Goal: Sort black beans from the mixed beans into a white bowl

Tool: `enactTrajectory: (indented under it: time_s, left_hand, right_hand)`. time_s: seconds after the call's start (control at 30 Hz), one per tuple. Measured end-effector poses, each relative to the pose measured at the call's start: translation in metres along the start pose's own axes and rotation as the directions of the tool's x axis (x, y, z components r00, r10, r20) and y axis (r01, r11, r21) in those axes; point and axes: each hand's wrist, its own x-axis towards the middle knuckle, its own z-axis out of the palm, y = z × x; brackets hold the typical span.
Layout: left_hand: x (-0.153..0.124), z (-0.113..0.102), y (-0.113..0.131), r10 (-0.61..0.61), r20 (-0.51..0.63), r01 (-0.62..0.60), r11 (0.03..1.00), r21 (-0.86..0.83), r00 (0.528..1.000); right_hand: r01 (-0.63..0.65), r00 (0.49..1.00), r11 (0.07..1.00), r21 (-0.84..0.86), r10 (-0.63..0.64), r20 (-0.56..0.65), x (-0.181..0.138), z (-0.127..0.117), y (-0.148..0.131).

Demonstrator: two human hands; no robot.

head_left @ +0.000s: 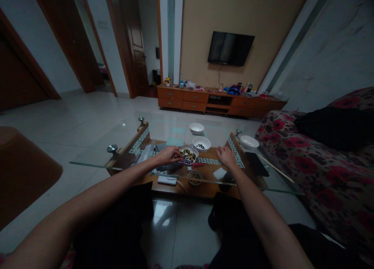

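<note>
Bean bowl (188, 155): my left hand (168, 155) at its 9 o'clock rim, grip unreadable; my right hand (226, 156) at 3 o'clock, flat, fingers spread.

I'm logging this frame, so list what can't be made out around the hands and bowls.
Head view only:
- Near bowl: what its mixed pieces are; too small, dim.
- Left hand: whether it pinches a piece; its tips blur against that bowl's rim.
- Second bowl: its dark bits; too small.
- Small cup under the glass table: contents blurred by glare.
- Right hand: lies flat on the glass, palm side hidden.
</note>
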Motion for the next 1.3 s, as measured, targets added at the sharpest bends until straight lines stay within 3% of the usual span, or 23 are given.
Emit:
enactTrajectory:
  time_s: [1.03, 1.3]
  left_hand:
    - [0.001, 0.01, -0.006, 0.058, -0.098, -0.058, 0.998, -0.006, 0.993]
    - [0.002, 0.014, -0.007, 0.019, -0.114, -0.021, 1.0, -0.014, 0.993]
  right_hand:
    - [-0.013, 1.0, 1.0, -0.015, 0.013, 0.012, -0.003, -0.004, -0.002]
    - [0.01, 1.0, 1.0, -0.006, -0.01, 0.006, -0.003, -0.003, 0.001]
